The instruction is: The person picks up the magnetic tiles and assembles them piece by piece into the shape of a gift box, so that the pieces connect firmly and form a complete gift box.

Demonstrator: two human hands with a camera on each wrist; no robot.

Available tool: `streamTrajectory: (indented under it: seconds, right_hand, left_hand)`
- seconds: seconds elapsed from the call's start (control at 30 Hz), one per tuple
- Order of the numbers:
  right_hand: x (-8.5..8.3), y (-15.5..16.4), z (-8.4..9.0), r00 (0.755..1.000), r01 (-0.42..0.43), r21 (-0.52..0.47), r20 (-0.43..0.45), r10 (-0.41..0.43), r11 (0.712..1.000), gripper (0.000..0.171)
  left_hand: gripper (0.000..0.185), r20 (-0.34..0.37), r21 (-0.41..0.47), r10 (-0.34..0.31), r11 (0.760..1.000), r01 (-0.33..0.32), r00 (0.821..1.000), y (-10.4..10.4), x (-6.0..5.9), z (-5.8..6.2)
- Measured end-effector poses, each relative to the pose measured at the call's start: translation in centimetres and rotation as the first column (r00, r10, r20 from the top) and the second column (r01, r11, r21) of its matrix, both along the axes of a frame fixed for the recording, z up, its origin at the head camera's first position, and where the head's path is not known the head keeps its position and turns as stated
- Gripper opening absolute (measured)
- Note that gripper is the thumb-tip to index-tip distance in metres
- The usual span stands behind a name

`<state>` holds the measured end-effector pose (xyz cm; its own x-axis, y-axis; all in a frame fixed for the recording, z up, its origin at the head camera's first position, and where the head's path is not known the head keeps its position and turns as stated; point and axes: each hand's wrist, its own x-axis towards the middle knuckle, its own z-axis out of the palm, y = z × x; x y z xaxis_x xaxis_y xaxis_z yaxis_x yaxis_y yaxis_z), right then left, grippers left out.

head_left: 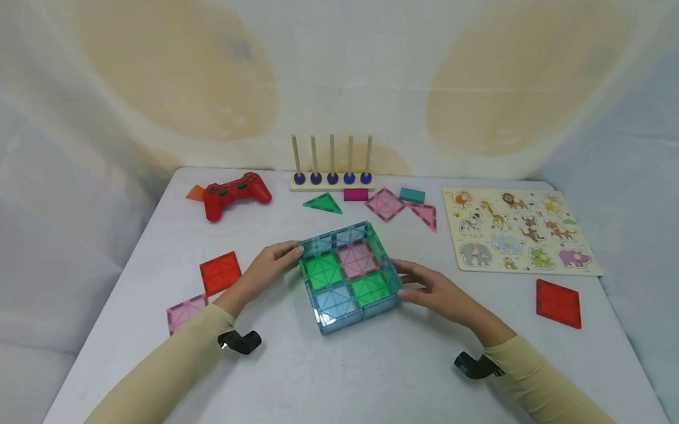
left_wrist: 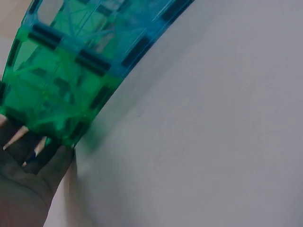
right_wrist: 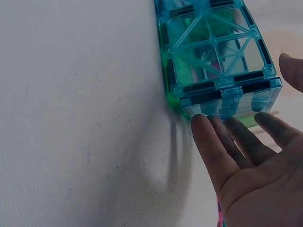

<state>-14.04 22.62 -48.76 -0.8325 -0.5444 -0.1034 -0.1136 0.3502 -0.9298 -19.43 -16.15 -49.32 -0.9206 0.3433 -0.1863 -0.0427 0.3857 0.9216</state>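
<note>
Sitting at the middle of the white table (head_left: 335,376), the shallow square tray of translucent magnetic tiles (head_left: 348,276), with blue walls and a floor of green, pink and blue squares, lies directly between the two hands, turned a little so that its corners point slightly off the table edges. It is about as wide as it is long, so it has no real long axis.

The left hand (head_left: 270,264) is at the tray's left wall, fingers fairly straight with their tips against the blue edge; the left wrist view shows the fingers (left_wrist: 28,156) under or against the green and blue tile, though whether they curl round it I cannot tell. The right hand (head_left: 434,290) is at the right wall, spread and relaxed, gripping nothing; in the right wrist view its fingertips (right_wrist: 203,127) reach just to the blue corner. Both hands are equally near, one per side.

Farther off lie a wooden animal puzzle board (head_left: 516,229), a red game controller (head_left: 236,192), a wooden peg rack with blue beads (head_left: 332,168) and loose red tiles (head_left: 558,302). No writing or brand can be read anywhere.
</note>
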Motion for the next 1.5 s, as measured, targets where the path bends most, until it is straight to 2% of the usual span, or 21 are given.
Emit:
streamTrajectory:
  seconds: [0.23,0.33,0.43,0.6,0.87,1.07,1.2,1.37,1.5]
  right_hand:
    - [-0.3,0.0,-0.5,0.998,-0.055,-0.074,0.017,0.056,0.996,0.070]
    - [-0.4,0.0,-0.6,0.998,-0.063,-0.090,0.012,0.065,0.994,0.071]
    - [-0.3,0.0,-0.8,0.998,-0.067,-0.096,0.013,0.068,0.993,0.072]
    - [-0.2,0.0,-0.8,0.999,-0.049,-0.104,0.017,0.051,0.993,0.073]
    - [-0.3,-0.7,-1.1,0.999,0.033,-0.130,0.004,-0.033,0.991,0.079]
    - [-0.6,-1.2,-1.5,0.998,0.056,-0.142,-0.018,-0.059,0.988,0.082]
    - [-0.7,-1.6,-1.5,0.997,0.058,-0.126,-0.037,-0.064,0.990,0.082]
    - [-0.6,-1.7,-1.4,0.997,0.060,-0.112,-0.047,-0.065,0.992,0.082]
    - [-0.5,-1.7,-1.3,0.996,0.064,-0.090,-0.060,-0.069,0.994,0.081]
  left_hand:
    - [0.066,-0.005,-0.094,0.101,0.990,-0.101,0.995,1.0,2.5,0.8]
    - [0.065,-0.017,-0.106,0.104,0.989,-0.105,0.994,1.5,3.0,1.0]
    - [0.064,-0.021,-0.081,0.095,0.992,-0.097,0.995,1.7,2.9,0.9]
    - [0.062,-0.024,-0.018,0.099,0.995,-0.099,0.995,2.2,2.0,0.5]
    - [0.061,-0.043,0.031,0.146,0.989,-0.145,0.988,3.2,-1.4,-0.1]
    - [0.058,-0.016,0.085,0.186,0.979,-0.184,0.982,3.5,-3.2,-0.5]
    - [0.057,0.021,0.112,0.188,0.976,-0.189,0.982,3.4,-3.6,-0.6]
    - [0.059,0.061,0.142,0.173,0.973,-0.180,0.983,3.4,-3.5,-0.6]
    - [0.061,0.065,0.164,0.154,0.973,-0.163,0.986,3.4,-3.4,-0.8]
